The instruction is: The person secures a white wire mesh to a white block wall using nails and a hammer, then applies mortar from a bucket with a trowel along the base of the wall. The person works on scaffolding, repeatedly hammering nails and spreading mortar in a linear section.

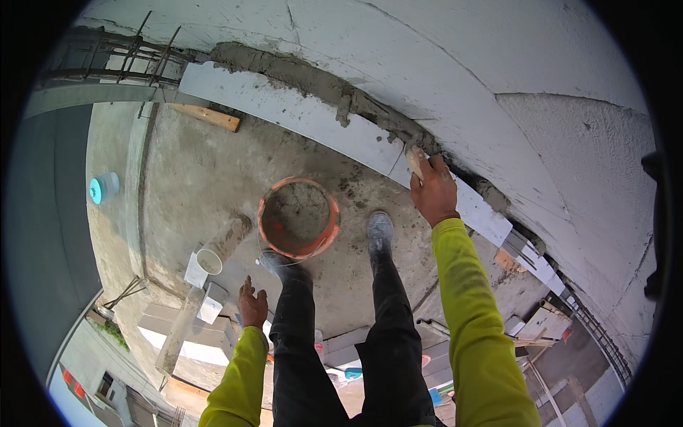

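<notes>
the fingers (437, 164) of the right hand (435, 193) were clamped on a pale tool (414, 162), which was at a white panel (284, 99), beside the grey mortar (277, 67) along the foot of the white wall (441, 57). the left hand (252, 307) hung with its fingers apart, near a pipe (231, 240). an orange bucket (333, 226), holding more mortar, stood on the concrete floor (192, 164), just beside the left boot (274, 263).
</notes>
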The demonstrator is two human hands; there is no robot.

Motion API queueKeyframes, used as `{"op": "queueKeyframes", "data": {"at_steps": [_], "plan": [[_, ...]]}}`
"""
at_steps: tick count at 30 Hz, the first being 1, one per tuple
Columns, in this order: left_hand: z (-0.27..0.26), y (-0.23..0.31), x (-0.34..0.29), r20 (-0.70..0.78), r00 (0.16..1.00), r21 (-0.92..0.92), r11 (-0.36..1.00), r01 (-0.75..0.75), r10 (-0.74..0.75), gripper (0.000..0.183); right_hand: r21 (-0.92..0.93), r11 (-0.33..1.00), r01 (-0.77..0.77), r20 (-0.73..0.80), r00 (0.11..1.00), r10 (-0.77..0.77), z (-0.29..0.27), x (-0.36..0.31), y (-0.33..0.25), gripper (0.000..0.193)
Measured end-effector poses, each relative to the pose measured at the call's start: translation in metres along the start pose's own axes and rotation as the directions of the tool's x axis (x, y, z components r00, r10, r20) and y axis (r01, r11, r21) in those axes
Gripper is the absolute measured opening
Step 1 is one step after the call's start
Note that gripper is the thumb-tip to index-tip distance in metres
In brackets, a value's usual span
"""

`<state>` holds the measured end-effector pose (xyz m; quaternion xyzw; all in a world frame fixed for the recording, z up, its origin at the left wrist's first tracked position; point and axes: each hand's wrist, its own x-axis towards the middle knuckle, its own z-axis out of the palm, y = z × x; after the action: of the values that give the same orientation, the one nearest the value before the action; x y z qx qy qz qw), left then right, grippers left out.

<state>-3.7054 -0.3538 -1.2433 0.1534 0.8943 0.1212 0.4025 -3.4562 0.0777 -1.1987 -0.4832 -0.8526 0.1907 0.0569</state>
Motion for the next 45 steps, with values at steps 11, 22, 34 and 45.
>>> {"op": "queueKeyframes", "data": {"at_steps": [11, 22, 34, 45], "plan": [[-0.041, -0.024, -0.107, 0.041, 0.997, 0.068, 0.996, 0.058, -0.061, 0.062, 0.343, 0.834, -0.432, 0.247, 0.898, 0.363, 0.025, -0.028, 0.041, 0.052], [-0.084, -0.03, -0.122, 0.102, 0.992, 0.097, 0.993, 0.071, -0.081, 0.061, 0.768, -0.393, -0.506, 0.629, 0.474, 0.616, 0.03, -0.021, -0.036, 0.038], [-0.107, -0.042, -0.151, 0.045, 0.991, -0.039, 0.991, 0.132, -0.13, 0.057, 0.729, -0.056, -0.683, 0.557, 0.542, 0.63, 0.088, 0.047, -0.134, 0.034], [-0.101, -0.027, -0.151, 0.112, 0.981, -0.016, 0.987, 0.161, -0.158, 0.054, 0.743, 0.1, -0.662, 0.572, 0.705, 0.419, 0.07, 0.024, -0.123, 0.035]]}}
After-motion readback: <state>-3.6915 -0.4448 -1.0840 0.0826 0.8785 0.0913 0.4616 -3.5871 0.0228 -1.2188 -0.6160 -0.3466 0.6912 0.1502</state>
